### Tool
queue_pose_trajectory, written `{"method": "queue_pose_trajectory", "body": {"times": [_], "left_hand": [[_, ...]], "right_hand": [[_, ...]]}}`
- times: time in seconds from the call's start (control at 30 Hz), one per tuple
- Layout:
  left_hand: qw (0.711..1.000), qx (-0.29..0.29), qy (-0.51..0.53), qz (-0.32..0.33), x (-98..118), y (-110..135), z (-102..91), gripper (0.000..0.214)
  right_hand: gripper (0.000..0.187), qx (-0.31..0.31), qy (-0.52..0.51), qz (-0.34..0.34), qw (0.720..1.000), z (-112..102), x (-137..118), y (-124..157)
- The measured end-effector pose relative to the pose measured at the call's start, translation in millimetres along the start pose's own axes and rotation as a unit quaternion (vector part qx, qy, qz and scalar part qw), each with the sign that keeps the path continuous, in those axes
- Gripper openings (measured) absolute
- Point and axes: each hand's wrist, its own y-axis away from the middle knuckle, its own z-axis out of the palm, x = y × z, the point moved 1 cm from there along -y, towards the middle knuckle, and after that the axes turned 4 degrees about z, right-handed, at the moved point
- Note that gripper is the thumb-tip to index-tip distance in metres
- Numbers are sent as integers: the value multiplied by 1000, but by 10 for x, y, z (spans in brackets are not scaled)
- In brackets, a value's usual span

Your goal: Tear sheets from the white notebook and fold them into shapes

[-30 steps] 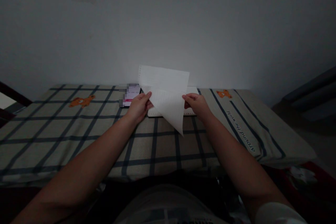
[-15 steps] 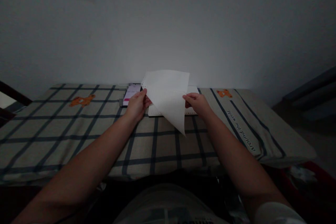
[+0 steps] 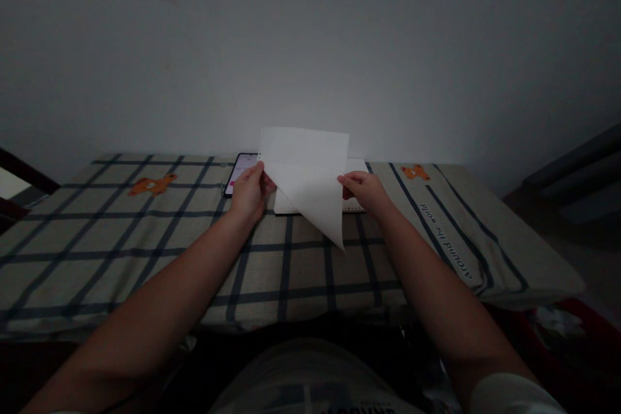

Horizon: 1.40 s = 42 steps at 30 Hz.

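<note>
A white sheet of paper (image 3: 308, 165) with punched holes along its left edge is held up between both hands, one corner hanging down toward me. My left hand (image 3: 251, 191) pinches its left edge. On the opposite edge, the thumb and fingers of my right hand (image 3: 365, 191) are closed on the paper. Beneath the sheet lies a white notepad (image 3: 287, 203) with a row of holes along its near edge; the raised sheet hides most of it. Just behind my left hand is a phone (image 3: 241, 167) with a lit screen, partly covered by that hand.
A checked tablecloth (image 3: 310, 284) with orange bear prints covers the table, which stands against a grey wall (image 3: 310, 45). Dark wooden furniture (image 3: 29, 171) shows at the far left. Below the table's right end is a red container (image 3: 582, 336) holding something pale.
My left hand has shifted slightly left, drawing the sheet's left edge with it, so the paper looks flatter. My right hand has stayed in place.
</note>
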Motion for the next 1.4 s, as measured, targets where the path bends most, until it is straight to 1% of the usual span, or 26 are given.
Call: {"method": "queue_pose_trajectory", "body": {"times": [0.23, 0.43, 0.53, 0.67, 0.83, 1.03, 1.27, 1.4], "left_hand": [[1000, 22, -2, 22, 35, 23, 22, 10], [999, -4, -10, 33, 28, 15, 8, 12], [999, -13, -19, 27, 20, 12, 4, 10], [999, -26, -28, 14, 21, 27, 16, 13], [999, -17, -24, 26, 10, 27, 14, 12], [999, -17, -35, 36, -1, 13, 6, 14], [999, -26, -27, 25, 12, 33, 8, 12], [999, -24, -18, 15, 29, 41, 10, 15]], "right_hand": [[33, 6, -6, 7, 1000, 5, -20, 3], [34, 16, -28, -4, 999, -7, 46, -32], [35, 38, -54, -7, 998, -12, 78, -52], [37, 66, -83, -4, 994, -12, 57, -52], [35, 63, -71, -4, 996, 3, 18, -27], [34, 59, -46, -5, 997, 6, 49, -38], [32, 64, -41, -11, 997, -7, 84, -70], [33, 61, -31, -15, 998, -15, 87, -76]]}}
